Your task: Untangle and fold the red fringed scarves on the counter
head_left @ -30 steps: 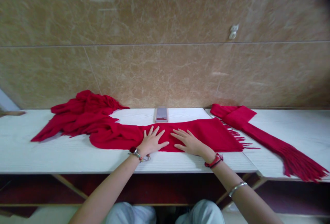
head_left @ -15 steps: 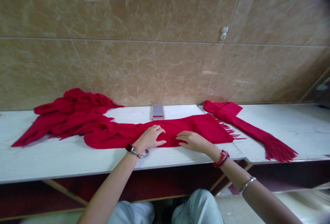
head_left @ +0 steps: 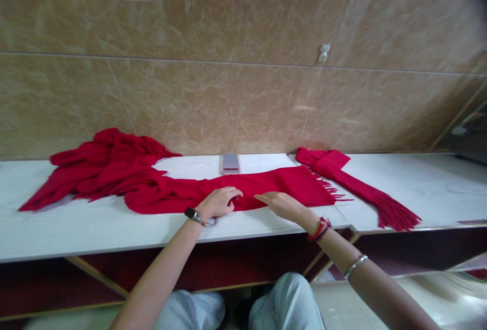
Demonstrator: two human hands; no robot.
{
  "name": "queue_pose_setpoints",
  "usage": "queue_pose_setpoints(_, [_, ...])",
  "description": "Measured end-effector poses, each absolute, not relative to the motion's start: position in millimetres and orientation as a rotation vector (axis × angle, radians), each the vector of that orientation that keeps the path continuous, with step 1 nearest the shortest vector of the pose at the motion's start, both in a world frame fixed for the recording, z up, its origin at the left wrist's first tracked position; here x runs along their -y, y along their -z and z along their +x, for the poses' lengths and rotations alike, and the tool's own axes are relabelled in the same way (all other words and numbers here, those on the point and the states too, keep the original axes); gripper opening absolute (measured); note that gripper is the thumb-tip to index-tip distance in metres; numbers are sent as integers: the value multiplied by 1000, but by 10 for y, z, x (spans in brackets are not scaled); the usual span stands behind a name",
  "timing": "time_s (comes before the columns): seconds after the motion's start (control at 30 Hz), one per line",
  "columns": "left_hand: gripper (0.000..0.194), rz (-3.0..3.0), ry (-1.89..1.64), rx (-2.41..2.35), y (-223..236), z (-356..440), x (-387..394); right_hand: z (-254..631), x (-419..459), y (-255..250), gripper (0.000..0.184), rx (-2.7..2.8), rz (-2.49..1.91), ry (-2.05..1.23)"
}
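Note:
A red fringed scarf (head_left: pixel 283 180) lies lengthwise along the white counter, flat at its right end and wrinkled toward the left. My left hand (head_left: pixel 219 202) is on its near edge, fingers curled inward and closed on the cloth. A short way to the right, my right hand (head_left: pixel 285 205) bends over the same near edge. Its index finger points left while the other fingers fold under, closed on the fabric; their tips are hidden. Strands of fringe spread out at the scarf's right end.
A heap of crumpled red cloth (head_left: pixel 110 162) adjoins the scarf on the left. On the right lies a narrow folded red scarf (head_left: pixel 355 185) with its fringe near the front edge. A small grey-topped box (head_left: pixel 230 162) stands against the marbled wall (head_left: pixel 228 102). Open shelves sit below the counter (head_left: pixel 95 228).
The fingers of both hands have curled in from a more spread pose and closed at the scarf's near edge. The view has shifted slightly; the cloths lie as before.

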State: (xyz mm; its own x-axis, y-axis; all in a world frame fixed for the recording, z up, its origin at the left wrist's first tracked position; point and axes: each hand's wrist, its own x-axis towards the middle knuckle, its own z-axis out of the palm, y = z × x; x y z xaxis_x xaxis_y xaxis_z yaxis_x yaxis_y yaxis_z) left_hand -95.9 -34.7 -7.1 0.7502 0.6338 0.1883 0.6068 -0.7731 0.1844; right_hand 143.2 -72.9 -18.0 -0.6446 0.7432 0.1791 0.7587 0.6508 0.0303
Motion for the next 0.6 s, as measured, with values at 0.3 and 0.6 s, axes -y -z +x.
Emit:
queue_pose_setpoints(0.3, [25,2889,-435,-988,100,-947,333,1536,743,238,61,2679,-1222,176])
queue_pose_setpoints(0.6, [39,2855,-533,-970,159,-968,275,1587,724,171,56,2709,-1279,215])
